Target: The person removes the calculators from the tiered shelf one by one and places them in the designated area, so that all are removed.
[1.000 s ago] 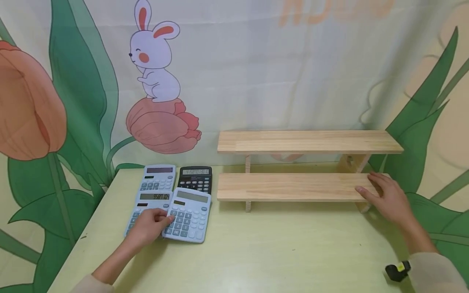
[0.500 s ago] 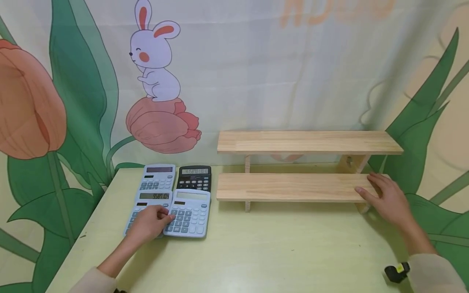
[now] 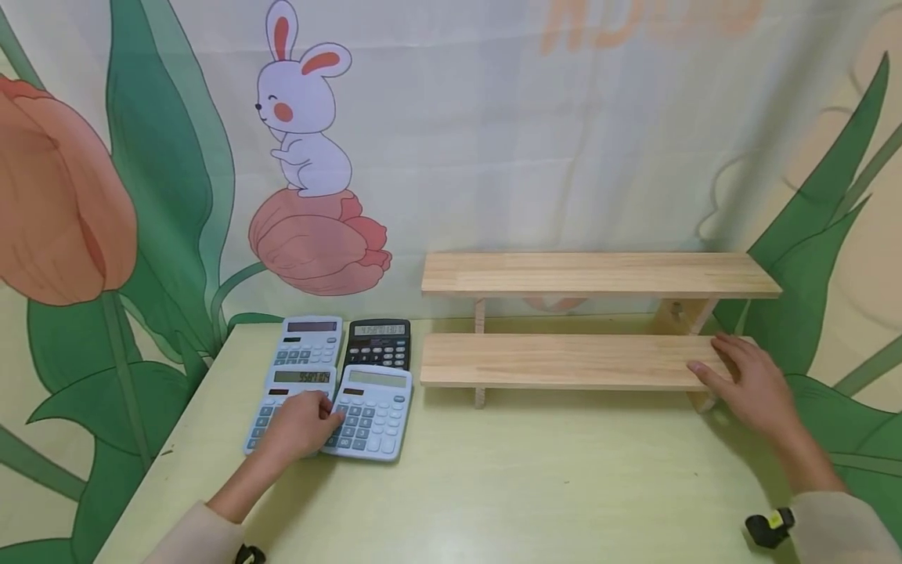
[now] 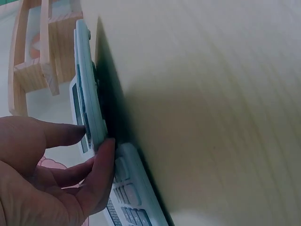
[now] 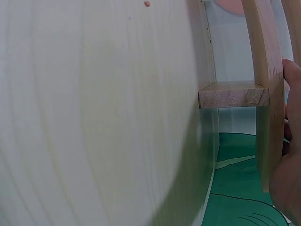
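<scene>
My left hand [image 3: 299, 427] pinches the left edge of a pale blue calculator [image 3: 377, 415] between thumb and fingers. In the left wrist view that calculator [image 4: 89, 89] is raised off the table on the pinched side, with a dark shadow beneath. Under and beside my left hand lies another pale blue calculator [image 3: 303, 377], its display showing digits. Behind these two are a third pale blue calculator [image 3: 310, 341] and a black calculator [image 3: 379, 345]. My right hand [image 3: 757, 384] rests on the right end of the lower board of a two-tier wooden shelf [image 3: 564, 360], fingers on its top.
The shelf's upper board [image 3: 599, 274] stands at the back against a printed curtain [image 3: 493, 141] with a rabbit and tulips. Pale table surface [image 3: 507, 478] stretches in front of the shelf. A small black and yellow device [image 3: 770, 526] sits by the right sleeve.
The pinched calculator has tilted slightly and its near edge has drawn back toward the other calculators. The right hand stays on the shelf. The head view has shifted a little.
</scene>
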### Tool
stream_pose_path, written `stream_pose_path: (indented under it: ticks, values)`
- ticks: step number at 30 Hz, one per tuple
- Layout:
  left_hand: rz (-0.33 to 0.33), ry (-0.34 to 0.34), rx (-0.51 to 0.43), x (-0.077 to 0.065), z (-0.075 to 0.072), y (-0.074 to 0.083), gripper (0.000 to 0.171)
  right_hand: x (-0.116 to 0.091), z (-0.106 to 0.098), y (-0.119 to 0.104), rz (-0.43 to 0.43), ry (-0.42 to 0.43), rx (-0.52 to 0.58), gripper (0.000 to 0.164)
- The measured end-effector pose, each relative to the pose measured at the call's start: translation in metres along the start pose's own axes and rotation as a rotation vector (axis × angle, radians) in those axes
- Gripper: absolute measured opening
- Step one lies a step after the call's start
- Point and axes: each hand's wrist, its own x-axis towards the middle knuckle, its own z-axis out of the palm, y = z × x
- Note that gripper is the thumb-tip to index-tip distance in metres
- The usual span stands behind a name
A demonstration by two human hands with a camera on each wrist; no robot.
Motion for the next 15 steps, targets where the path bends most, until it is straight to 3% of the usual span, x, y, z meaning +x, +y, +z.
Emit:
stream_pose_path:
  ticks: [15]
  values:
    - [-0.027, 0.031, 0.069, -0.002, 0.012, 0.011, 0.024, 0.000, -0.001, 0.000, -0.005, 0.008, -0.011, 0.072]
